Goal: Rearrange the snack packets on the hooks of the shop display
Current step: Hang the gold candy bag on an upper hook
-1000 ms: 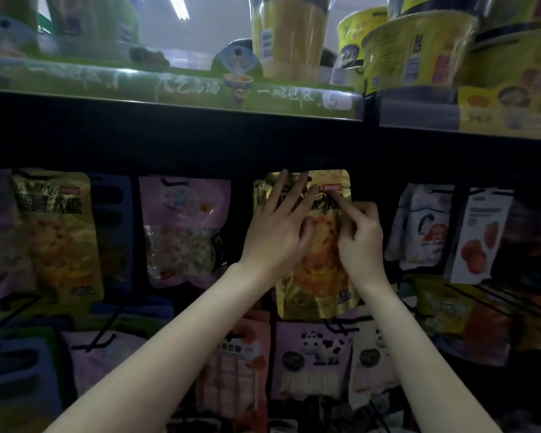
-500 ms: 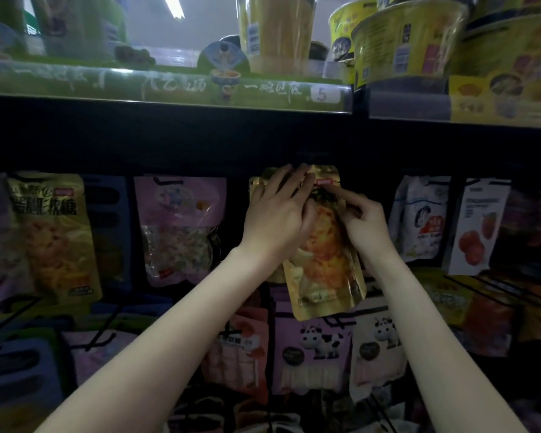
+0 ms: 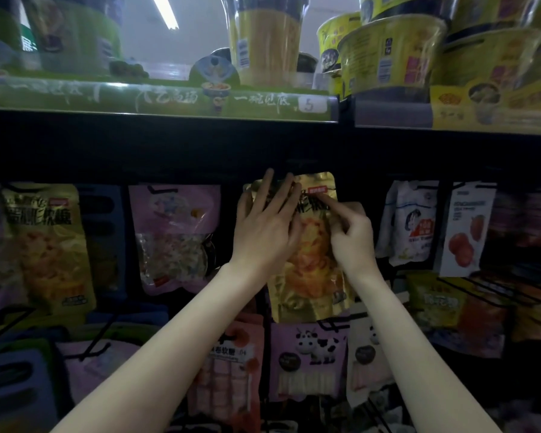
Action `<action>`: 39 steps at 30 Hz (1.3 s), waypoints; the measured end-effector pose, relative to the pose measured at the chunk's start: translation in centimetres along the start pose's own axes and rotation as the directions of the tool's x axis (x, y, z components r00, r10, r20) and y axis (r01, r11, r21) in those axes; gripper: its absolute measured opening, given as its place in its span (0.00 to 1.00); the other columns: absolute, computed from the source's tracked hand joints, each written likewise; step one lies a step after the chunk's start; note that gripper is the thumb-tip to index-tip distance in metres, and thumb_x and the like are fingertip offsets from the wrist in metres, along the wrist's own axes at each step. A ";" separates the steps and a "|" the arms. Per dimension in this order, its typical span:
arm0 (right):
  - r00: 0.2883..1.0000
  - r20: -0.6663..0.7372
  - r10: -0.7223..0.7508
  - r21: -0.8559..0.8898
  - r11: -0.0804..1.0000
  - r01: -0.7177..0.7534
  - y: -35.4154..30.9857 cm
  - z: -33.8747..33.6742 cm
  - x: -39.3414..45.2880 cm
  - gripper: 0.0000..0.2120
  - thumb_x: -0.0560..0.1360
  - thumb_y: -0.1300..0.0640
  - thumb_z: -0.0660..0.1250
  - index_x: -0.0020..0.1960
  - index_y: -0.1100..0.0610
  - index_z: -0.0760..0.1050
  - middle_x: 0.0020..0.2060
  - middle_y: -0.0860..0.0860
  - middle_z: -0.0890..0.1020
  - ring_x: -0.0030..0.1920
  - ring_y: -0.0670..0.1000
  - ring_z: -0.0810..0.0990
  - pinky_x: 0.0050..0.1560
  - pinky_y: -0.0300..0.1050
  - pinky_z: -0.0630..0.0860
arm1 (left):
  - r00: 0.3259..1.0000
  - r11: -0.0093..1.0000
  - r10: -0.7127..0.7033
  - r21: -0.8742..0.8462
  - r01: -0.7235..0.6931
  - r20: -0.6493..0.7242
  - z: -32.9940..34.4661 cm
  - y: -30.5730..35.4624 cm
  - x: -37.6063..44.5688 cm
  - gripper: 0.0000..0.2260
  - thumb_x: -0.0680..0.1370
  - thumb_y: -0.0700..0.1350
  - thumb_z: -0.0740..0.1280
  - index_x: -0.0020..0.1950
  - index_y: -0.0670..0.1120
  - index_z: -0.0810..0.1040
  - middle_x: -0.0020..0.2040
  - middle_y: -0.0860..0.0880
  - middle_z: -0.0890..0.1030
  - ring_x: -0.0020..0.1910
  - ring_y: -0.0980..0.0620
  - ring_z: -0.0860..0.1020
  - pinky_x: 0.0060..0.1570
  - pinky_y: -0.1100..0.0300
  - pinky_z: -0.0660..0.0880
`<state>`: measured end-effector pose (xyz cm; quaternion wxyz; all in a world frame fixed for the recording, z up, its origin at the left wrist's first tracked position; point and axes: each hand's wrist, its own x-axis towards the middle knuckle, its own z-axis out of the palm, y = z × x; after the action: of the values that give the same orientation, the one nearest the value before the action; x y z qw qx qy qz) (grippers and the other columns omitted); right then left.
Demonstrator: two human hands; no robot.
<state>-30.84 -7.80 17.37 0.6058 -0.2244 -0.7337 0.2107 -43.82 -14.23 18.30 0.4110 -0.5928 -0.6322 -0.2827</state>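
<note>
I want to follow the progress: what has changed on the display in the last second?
The gold packet, tilted half a second ago, hangs nearly straight again. The left hand lies flat on its upper left; the right hand presses its top with the index finger. The neighbouring pink packet stayed as it was.

A shelf edge (image 3: 160, 100) runs across the top, with noodle bowls (image 3: 388, 54) standing on it at the right. Below it, packets hang in a row: the middle packet (image 3: 310, 260) has the left hand (image 3: 263, 232) flat on its upper left and the right hand (image 3: 350, 235) at its upper right (fingers curled at the top edge). A cow packet (image 3: 310, 357) hangs just beneath.
</note>
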 end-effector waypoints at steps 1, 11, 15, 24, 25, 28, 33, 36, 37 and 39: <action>1.000 -0.015 -0.010 -0.011 1.000 0.010 -0.2 0.1 -0.1 0.20 0.79 0.68 0.55 0.64 0.53 0.75 0.51 0.54 0.71 0.47 0.40 0.71 0.50 0.19 0.64 | 1.000 1.000 -0.003 0.012 0.003 -0.002 0.1 0.1 0.0 0.22 0.78 0.51 0.52 0.68 0.46 0.72 0.71 0.48 0.69 0.73 0.45 0.62 0.67 0.44 0.60; 0.947 0.286 0.147 -0.383 0.923 -0.028 0.7 2.4 0.5 0.30 0.76 0.71 0.58 0.75 0.54 0.56 0.63 0.56 0.60 0.58 0.52 0.69 0.54 0.31 0.67 | 0.927 0.989 -0.145 0.051 0.136 0.345 2.0 -1.9 -1.3 0.24 0.80 0.55 0.43 0.76 0.53 0.54 0.77 0.50 0.51 0.76 0.47 0.46 0.71 0.48 0.45; 0.986 0.164 0.026 -0.601 0.796 0.078 1.1 4.1 -0.6 0.29 0.73 0.67 0.65 0.72 0.58 0.63 0.66 0.59 0.59 0.64 0.59 0.61 0.64 0.53 0.68 | 0.919 0.983 -0.183 0.060 0.173 0.350 1.0 -4.4 -3.8 0.22 0.81 0.51 0.50 0.75 0.50 0.59 0.77 0.47 0.54 0.76 0.45 0.49 0.71 0.48 0.44; 0.821 0.543 0.175 -0.149 0.983 -0.111 -0.8 13.1 -3.4 0.25 0.76 0.59 0.65 0.70 0.55 0.62 0.67 0.55 0.65 0.66 0.55 0.68 0.61 0.41 0.67 | 0.900 0.950 -0.311 0.126 0.286 0.307 -3.9 -11.6 -11.7 0.21 0.70 0.50 0.56 0.56 0.43 0.80 0.57 0.42 0.80 0.53 0.39 0.78 0.57 0.50 0.65; 0.804 0.557 0.208 -0.133 0.978 -0.161 -0.6 14.4 -3.5 0.28 0.75 0.58 0.67 0.72 0.56 0.60 0.67 0.56 0.66 0.66 0.56 0.68 0.63 0.45 0.69 | 0.882 0.942 -0.335 0.133 0.308 0.332 -4.4 -12.3 -12.5 0.20 0.71 0.50 0.56 0.55 0.44 0.80 0.58 0.42 0.79 0.54 0.39 0.78 0.57 0.48 0.67; 0.772 0.554 0.313 -0.074 0.942 -0.328 -0.7 17.5 -3.6 0.39 0.72 0.54 0.71 0.75 0.57 0.53 0.70 0.56 0.65 0.69 0.55 0.66 0.66 0.46 0.66 | 0.813 0.904 -0.427 0.160 0.397 0.396 -5.4 -13.9 -14.8 0.17 0.76 0.45 0.61 0.65 0.45 0.74 0.67 0.45 0.72 0.65 0.40 0.69 0.63 0.45 0.63; 0.751 0.597 0.282 -0.018 0.941 -0.339 -3.0 19.7 -4.7 0.32 0.72 0.56 0.71 0.71 0.57 0.60 0.65 0.52 0.70 0.64 0.52 0.71 0.62 0.42 0.69 | 0.754 0.881 -0.453 0.107 0.462 0.476 -5.6 -16.0 -17.9 0.20 0.80 0.46 0.58 0.72 0.52 0.65 0.73 0.51 0.63 0.71 0.45 0.61 0.66 0.50 0.58; 0.769 0.610 0.192 -0.079 0.980 -0.182 -4.1 20.1 -9.2 0.25 0.73 0.56 0.69 0.67 0.59 0.65 0.62 0.56 0.72 0.63 0.55 0.72 0.58 0.43 0.71 | 0.768 0.863 -0.456 0.014 0.504 0.450 -6.2 -17.1 -20.8 0.18 0.77 0.44 0.59 0.66 0.46 0.73 0.66 0.46 0.72 0.64 0.41 0.70 0.59 0.45 0.66; 0.718 0.670 0.188 -0.113 0.982 -0.151 -4.5 20.4 -11.0 0.28 0.73 0.56 0.68 0.69 0.60 0.62 0.64 0.56 0.70 0.64 0.55 0.70 0.59 0.44 0.70 | 0.780 0.853 -0.465 -0.022 0.521 0.419 -6.4 -17.4 -21.9 0.17 0.76 0.43 0.60 0.64 0.45 0.75 0.63 0.45 0.75 0.61 0.40 0.73 0.56 0.44 0.69; 0.582 0.783 0.219 -0.191 0.975 -0.110 -4.6 22.0 -14.3 0.35 0.73 0.53 0.67 0.74 0.57 0.55 0.70 0.54 0.63 0.70 0.55 0.63 0.65 0.48 0.68 | 0.767 0.836 -0.482 -0.039 0.547 0.424 -6.9 -17.7 -23.8 0.16 0.77 0.43 0.61 0.63 0.43 0.76 0.61 0.45 0.77 0.60 0.41 0.74 0.55 0.44 0.71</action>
<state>-50.49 -20.72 4.79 0.1757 -0.2096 -0.9142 0.2989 -60.87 -34.80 3.68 0.1316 -0.4717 -0.8156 -0.3081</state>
